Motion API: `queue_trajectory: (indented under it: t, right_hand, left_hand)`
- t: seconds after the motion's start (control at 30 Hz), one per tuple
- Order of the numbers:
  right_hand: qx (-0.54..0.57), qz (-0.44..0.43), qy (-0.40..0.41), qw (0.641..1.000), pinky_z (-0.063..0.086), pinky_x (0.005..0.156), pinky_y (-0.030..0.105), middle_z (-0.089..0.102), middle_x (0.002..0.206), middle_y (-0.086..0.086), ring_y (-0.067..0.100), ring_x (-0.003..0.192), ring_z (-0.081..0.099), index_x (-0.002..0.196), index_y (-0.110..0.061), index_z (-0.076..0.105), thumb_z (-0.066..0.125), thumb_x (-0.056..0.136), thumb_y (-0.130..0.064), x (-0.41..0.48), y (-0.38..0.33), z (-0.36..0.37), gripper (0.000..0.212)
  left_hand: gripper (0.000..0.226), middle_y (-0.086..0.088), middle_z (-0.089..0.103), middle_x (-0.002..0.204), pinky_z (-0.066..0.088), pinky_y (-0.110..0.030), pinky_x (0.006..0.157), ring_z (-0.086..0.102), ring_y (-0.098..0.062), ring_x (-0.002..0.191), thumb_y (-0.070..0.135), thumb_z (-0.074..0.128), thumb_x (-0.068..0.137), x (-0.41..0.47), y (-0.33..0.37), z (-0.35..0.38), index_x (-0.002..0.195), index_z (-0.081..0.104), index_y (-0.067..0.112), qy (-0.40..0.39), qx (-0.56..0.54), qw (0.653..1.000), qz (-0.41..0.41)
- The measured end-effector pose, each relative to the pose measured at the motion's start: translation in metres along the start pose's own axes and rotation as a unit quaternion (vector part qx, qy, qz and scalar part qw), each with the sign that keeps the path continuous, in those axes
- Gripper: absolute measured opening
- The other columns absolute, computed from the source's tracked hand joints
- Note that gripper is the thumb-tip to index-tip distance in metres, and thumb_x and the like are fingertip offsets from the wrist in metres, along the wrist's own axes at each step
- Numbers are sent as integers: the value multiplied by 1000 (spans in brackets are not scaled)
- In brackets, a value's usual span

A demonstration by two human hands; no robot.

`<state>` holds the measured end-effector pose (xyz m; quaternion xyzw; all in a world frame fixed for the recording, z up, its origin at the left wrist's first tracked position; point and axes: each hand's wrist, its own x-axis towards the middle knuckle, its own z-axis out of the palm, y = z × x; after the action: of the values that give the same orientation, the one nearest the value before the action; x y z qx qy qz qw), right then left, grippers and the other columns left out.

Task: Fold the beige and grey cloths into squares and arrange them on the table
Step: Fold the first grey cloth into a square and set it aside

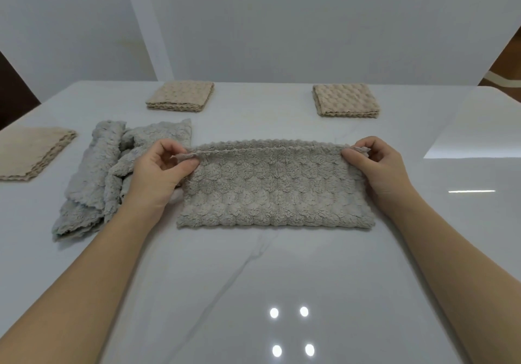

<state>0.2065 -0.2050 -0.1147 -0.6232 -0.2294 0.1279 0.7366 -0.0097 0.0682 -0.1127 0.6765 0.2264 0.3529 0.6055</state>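
Observation:
A grey fluffy cloth (pixel 275 186) lies folded in half as a long rectangle in the middle of the table (pixel 253 279). My left hand (pixel 162 172) pinches its upper layer at the far left corner. My right hand (pixel 377 163) pinches the far right corner the same way. Both corners are lifted slightly above the lower layer. A heap of loose grey cloths (pixel 110 172) lies to the left, partly under my left wrist. Three folded beige squares rest on the table: one at the far left edge (pixel 31 152), one at the back left (pixel 180 95), one at the back right (pixel 346 100).
The white glossy marble table reflects ceiling lights near its front edge. White wall panels (pixel 282 25) stand behind the table's far edge. The table's right edge curves away at the upper right.

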Motion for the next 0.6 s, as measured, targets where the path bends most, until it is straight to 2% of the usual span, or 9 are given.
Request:
queue_trajectory:
  t: [0.07,0.13,0.2,0.27,0.3,0.4,0.43,0.5,0.6]
  right_hand:
    - [4,1,-3,1000,52,66,21,60,70,-5,10,67,57,93,-18,64,77,70,-13,2,2,-2,26]
    - [-1,10,-17,1000,55,75,25,63,79,2,15,75,60,107,-18,68,82,63,-22,2,2,-3,46]
    - [-8,24,-24,999,56,78,28,68,81,5,17,78,63,101,-19,73,90,52,-36,1,1,-2,55]
    - [8,31,-27,999,55,68,24,68,72,0,12,69,63,82,-18,72,91,46,-38,1,1,-2,46]
    - [14,31,-27,999,53,63,22,65,67,-3,10,64,60,74,-17,66,89,49,-36,1,0,-1,38]
    - [5,20,-23,1000,42,57,19,54,60,-7,7,58,48,66,-18,50,77,69,-26,0,-4,2,29]
    - [-2,15,-17,1000,39,56,20,50,60,-6,8,58,45,66,-18,47,73,77,-22,-1,-4,3,29]
    - [-18,6,-7,1000,35,52,24,44,62,-2,10,57,40,66,-18,43,66,89,-15,-1,-3,2,32]
    - [-45,-19,11,999,31,48,22,37,61,-2,8,54,35,67,-19,40,61,94,-15,-4,-7,6,35]
  left_hand:
    - [39,1,53,86,48,-11,58,52,-9,75,-5,68,81,3,-2,-4,100,60,28,-19,7,1000,2]
    - [45,0,55,89,50,-12,64,53,-7,76,-2,70,80,5,-2,-7,109,63,31,-39,22,999,-7]
    - [29,2,63,79,45,-12,50,55,-5,63,10,73,76,3,0,-7,98,69,28,-55,24,997,-42]
    - [13,6,62,65,40,-14,41,53,-4,51,24,75,68,1,2,-6,78,67,26,-44,9,996,-71]
    - [15,5,62,66,41,-17,43,55,-5,53,29,76,65,1,2,-7,73,65,25,-36,-2,997,-74]
    - [21,0,65,81,51,-26,66,62,-13,73,35,76,67,2,0,-8,79,63,23,-27,-14,997,-65]
    - [18,3,66,78,52,-22,67,61,-10,72,33,74,71,1,2,-6,79,61,22,-24,-14,998,-55]
    - [15,11,62,68,47,-14,58,56,-1,61,25,69,83,-2,5,-3,76,57,21,-6,10,1000,-26]
    - [23,15,55,60,42,-13,54,50,3,55,17,62,93,-7,12,1,72,51,20,17,45,999,14]
